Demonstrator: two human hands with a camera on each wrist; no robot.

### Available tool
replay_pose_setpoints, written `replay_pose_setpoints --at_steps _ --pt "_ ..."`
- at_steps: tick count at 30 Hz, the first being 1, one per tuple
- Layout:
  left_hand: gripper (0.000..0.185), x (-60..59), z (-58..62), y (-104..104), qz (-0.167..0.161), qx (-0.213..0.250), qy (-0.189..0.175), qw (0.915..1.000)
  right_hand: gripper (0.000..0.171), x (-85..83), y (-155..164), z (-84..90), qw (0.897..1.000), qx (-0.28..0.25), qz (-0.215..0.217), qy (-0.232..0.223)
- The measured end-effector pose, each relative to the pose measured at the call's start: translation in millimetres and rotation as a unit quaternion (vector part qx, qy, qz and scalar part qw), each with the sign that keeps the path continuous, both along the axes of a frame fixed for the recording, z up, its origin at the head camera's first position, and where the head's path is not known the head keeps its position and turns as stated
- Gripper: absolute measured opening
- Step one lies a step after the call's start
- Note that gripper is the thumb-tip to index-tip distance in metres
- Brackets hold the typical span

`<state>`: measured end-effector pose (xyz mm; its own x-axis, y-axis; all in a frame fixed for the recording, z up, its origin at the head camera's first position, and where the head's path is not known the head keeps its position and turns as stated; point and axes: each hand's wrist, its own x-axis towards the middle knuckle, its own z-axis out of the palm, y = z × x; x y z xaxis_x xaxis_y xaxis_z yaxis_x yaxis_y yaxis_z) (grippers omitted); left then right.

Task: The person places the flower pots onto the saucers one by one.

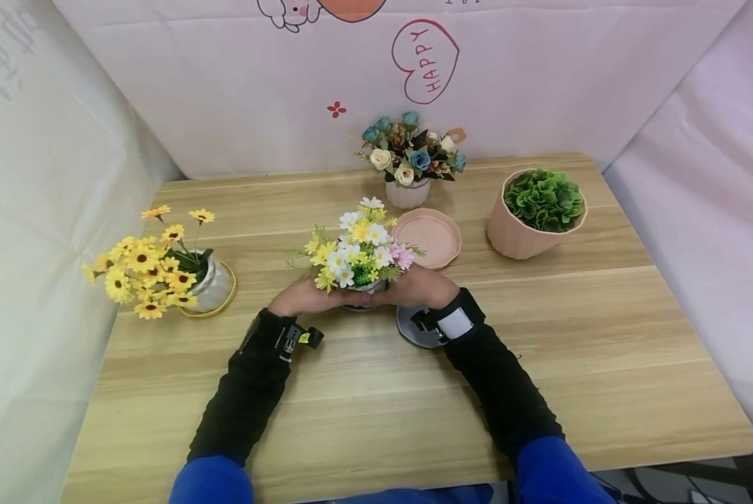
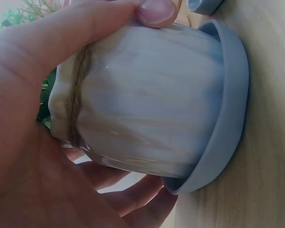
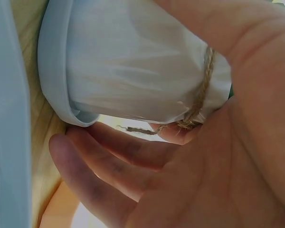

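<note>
- Head view: left hand [image 1: 300, 297] and right hand [image 1: 419, 287] cupping small ribbed white pot [image 1: 362, 288] of mixed daisies, mid wooden table [image 1: 603, 336].
- Left wrist: fingers [image 2: 154, 12] curled round glossy, twine-tied pot [image 2: 142, 104] seated in smooth grey-blue saucer [image 2: 230, 109].

My left hand [image 1: 297, 297] and right hand [image 1: 417, 287] are bare. Black knit sleeves cover both forearms, with bright blue cloth above them near my elbows. Each wrist wears a black strap carrying a small camera; the right strap shows a white patch.
</note>
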<state>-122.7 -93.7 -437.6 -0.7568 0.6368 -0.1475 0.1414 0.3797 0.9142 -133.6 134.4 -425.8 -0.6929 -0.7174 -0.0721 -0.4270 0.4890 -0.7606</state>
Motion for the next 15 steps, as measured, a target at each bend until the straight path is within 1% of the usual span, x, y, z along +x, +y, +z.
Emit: replay_pose_setpoints --at_steps 5,7,12,15 --pt "0.068 0.3 1.1 -2.3 0.009 -0.004 -0.006 0.9999 0.082 0.8 -2.7 1.8 0.999 0.018 0.01 0.037" --pt "0.069 0.4 1.6 -3.4 0.012 -0.005 -0.007 0.9999 0.083 1.8 -3.6 2.6 0.999 0.023 0.007 0.034" --pt "0.073 0.2 2.2 -5.6 0.017 -0.007 -0.01 0.9998 0.086 3.7 -5.1 4.0 1.0 0.022 -0.01 0.008" --pt "0.077 -0.4 1.7 -6.8 0.019 -0.005 -0.017 0.9997 0.087 4.3 -6.9 3.7 1.0 0.024 -0.011 0.017"
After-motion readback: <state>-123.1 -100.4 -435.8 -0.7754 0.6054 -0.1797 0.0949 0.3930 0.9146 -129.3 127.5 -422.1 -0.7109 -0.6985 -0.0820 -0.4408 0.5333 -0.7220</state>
